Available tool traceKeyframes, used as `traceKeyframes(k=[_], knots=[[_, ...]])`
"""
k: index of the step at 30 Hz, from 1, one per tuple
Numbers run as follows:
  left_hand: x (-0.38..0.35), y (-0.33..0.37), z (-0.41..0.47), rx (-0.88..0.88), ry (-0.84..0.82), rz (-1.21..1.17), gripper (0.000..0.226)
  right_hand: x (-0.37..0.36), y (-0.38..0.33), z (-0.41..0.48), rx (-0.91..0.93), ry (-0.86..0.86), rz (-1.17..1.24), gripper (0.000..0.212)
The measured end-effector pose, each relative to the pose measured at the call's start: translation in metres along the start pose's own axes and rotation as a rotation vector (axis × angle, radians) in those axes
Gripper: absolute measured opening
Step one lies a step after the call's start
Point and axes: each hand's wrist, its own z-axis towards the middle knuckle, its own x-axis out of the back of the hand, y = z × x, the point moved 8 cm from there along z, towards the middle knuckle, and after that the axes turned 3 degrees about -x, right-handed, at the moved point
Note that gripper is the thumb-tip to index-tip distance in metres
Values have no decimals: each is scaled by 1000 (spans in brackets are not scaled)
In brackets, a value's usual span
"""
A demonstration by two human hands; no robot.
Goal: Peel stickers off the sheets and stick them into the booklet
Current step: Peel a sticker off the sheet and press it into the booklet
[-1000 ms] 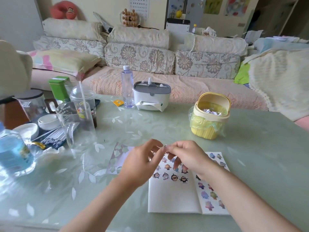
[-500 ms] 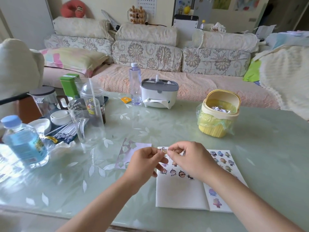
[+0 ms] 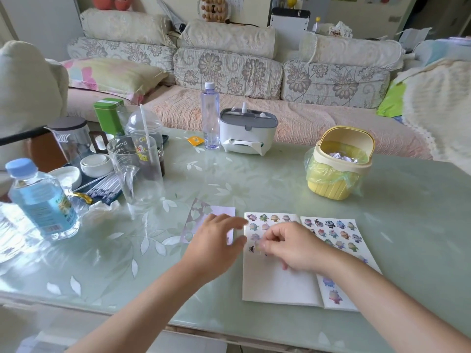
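Observation:
An open white booklet [image 3: 279, 284] lies on the table in front of me, both pages carrying rows of small cartoon stickers. My right hand [image 3: 293, 247] is low over the left page, its fingertips pinched on a small sticker [image 3: 257, 245] at the page surface. My left hand [image 3: 216, 240] hovers with fingers spread just left of the booklet, partly covering a pale purple sticker sheet [image 3: 204, 212] with cut-out holes. The left hand holds nothing.
A yellow mini bin [image 3: 339, 166] with a green liner stands behind the booklet. At the left are a clear jug [image 3: 137, 171], a domed cup with a straw, a blue water bottle [image 3: 40, 200], bowls and pens. A tissue box [image 3: 247, 131] and a tall bottle stand at the back.
Both hands were together above the booklet pinching the sticker. Now my right hand has dropped to the left page with it, and my left hand has let go and moved left.

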Motion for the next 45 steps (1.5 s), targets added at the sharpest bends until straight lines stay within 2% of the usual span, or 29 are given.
traceKeyframes(k=[2,4,6,9,13,19,24,29,34,41,45], knots=[[-15,2,-3,-162,-130,192,41,-11,3,-3,-15,-66,-133,18],[-29,-1,-7,-220,-256,288,56,-15,3,-3,-4,-60,-226,17],[-35,-3,-10,-252,-301,343,58,-16,2,-3,3,-37,-262,17],[-33,-3,-11,-271,-296,346,68,-17,2,-2,6,-8,-315,17],[-33,-4,-12,-286,-273,358,54,-19,2,-1,8,38,-375,17],[-31,2,-15,-337,-191,283,56,-19,-4,-6,34,133,-482,15],[-31,12,-30,-416,-106,190,34,-12,-6,-22,158,294,-468,27],[-35,14,-40,-485,-105,232,34,-21,-1,-39,337,325,-542,13],[-36,18,-47,-527,-131,331,37,-32,2,-59,439,336,-730,27],[-31,23,-55,-568,-114,339,37,-38,4,-62,438,258,-746,53],[-28,28,-59,-592,-117,349,38,-40,0,-56,436,256,-748,57]])
